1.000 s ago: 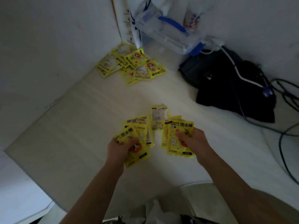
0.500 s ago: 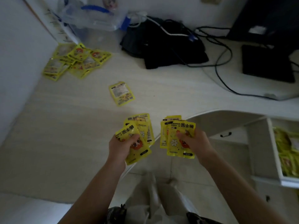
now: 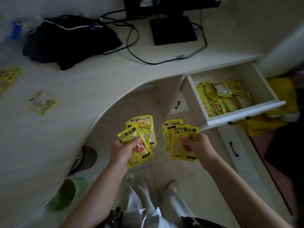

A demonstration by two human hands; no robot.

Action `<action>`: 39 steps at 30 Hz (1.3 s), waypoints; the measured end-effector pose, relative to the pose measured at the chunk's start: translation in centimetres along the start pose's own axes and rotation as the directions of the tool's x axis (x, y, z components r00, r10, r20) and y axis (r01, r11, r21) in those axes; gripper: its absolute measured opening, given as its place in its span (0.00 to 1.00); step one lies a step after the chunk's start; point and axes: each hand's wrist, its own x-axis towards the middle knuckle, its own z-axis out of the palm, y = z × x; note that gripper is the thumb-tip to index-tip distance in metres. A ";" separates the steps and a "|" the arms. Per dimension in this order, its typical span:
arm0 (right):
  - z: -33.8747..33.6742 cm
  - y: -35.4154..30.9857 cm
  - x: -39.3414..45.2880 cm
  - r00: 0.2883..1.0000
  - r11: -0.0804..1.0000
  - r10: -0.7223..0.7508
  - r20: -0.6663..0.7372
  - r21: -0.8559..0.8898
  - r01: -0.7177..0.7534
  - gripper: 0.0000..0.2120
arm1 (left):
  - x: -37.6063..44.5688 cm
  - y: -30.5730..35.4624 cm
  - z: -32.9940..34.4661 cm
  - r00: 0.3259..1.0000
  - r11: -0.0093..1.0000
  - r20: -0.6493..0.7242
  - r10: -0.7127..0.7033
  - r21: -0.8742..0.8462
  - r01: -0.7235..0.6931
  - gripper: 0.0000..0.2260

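Two fans of yellow hand-warmer packets are held out over a tiled floor, in front of a curved pale desk. The left hand [image 3: 122, 152] grips the left fan of packets [image 3: 139, 137], thumb lying across the front packet, which shows a cartoon face and bold Chinese lettering. The right hand [image 3: 199, 148] pinches the right fan of packets [image 3: 176, 145] the same way, its thumb pressed on the front one (the words "HAND WARMER" read upside down along its top edge). The two fans sit near each other but do not touch.

Just up and to the right of the right hand, an open white drawer [image 3: 243, 111] holds a loose heap of more yellow packets [image 3: 222, 97]. Below it is a closed drawer with a black handle [image 3: 233, 148].

On the desk [image 3: 65, 129], to the left, a single packet [image 3: 42, 102] lies flat, and a few more packets [image 3: 8, 76] show blurred at the picture's left edge. Farther back lie a crumpled black cloth [image 3: 70, 41], a black monitor base [image 3: 172, 30] and looping black cables [image 3: 136, 51].

Beneath the desk edge sits what looks like a shoe [image 3: 87, 158], and lower down a green object [image 3: 64, 195] too blurred to identify. The person's pale trousers show at the bottom.
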 end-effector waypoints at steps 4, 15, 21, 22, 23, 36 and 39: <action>-6.9 2.3 -0.8 0.998 0.998 0.022 -0.058 0.062 -0.019 0.06 | -2.2 -2.3 6.4 0.998 1.000 0.057 -0.019 -0.002 0.019 0.15; -19.4 3.6 2.7 0.970 0.984 0.096 -0.221 0.171 -0.058 0.04 | -2.0 -2.2 21.6 0.982 0.990 0.177 -0.067 0.132 0.044 0.15; -24.4 0.9 7.5 0.958 0.974 0.137 -0.252 0.213 -0.083 0.05 | 1.2 0.3 29.6 0.974 0.980 0.209 -0.092 0.191 0.051 0.13; -25.2 0.3 8.5 0.955 0.972 0.143 -0.261 0.220 -0.086 0.06 | 1.8 0.8 30.8 0.972 0.979 0.212 -0.097 0.195 0.055 0.13; -25.9 -0.3 9.4 0.952 0.969 0.150 -0.266 0.230 -0.089 0.06 | 2.3 1.2 32.0 0.972 0.978 0.214 -0.100 0.200 0.057 0.14; -31.8 -5.4 22.7 0.970 0.968 0.194 -0.149 0.188 -0.165 0.08 | 8.9 3.8 42.8 0.985 0.974 0.100 -0.138 0.194 0.117 0.26; -32.6 -5.9 25.5 0.979 0.972 0.196 -0.058 0.145 -0.186 0.08 | 9.4 3.8 44.8 0.991 0.981 0.058 -0.119 0.164 0.108 0.18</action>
